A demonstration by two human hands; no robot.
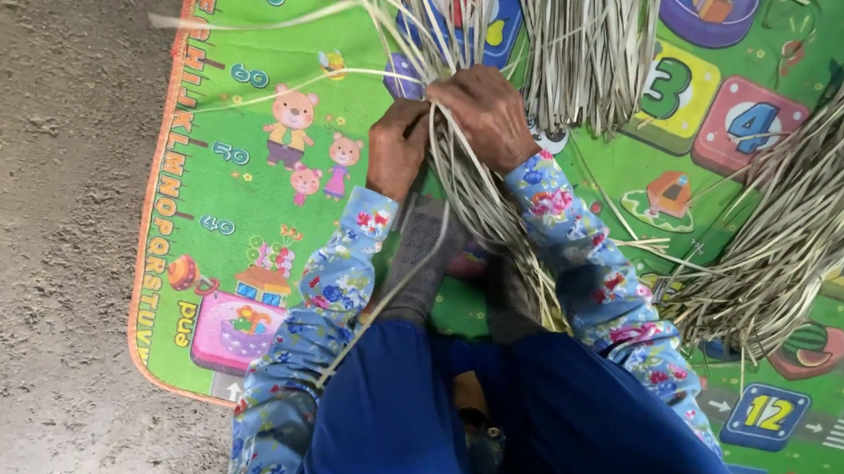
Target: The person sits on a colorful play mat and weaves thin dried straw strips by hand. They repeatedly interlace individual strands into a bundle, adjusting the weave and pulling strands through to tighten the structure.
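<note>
My left hand (397, 149) and right hand (486, 117) clamp fingers shut around the dried strips (480, 202), keeping them bunched above the mat (225, 162).

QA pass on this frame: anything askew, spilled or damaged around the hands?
Nothing damaged. Left hand and right hand grip one bundle of dried strips; a few loose strips stray across the play mat.

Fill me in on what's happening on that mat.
A person in floral sleeves and blue trousers sits on a green children's play mat laid on a concrete floor. Both hands, the left hand and right hand, grip a bunch of long pale dried reed strips. More loose bundles lie to the right.
</note>
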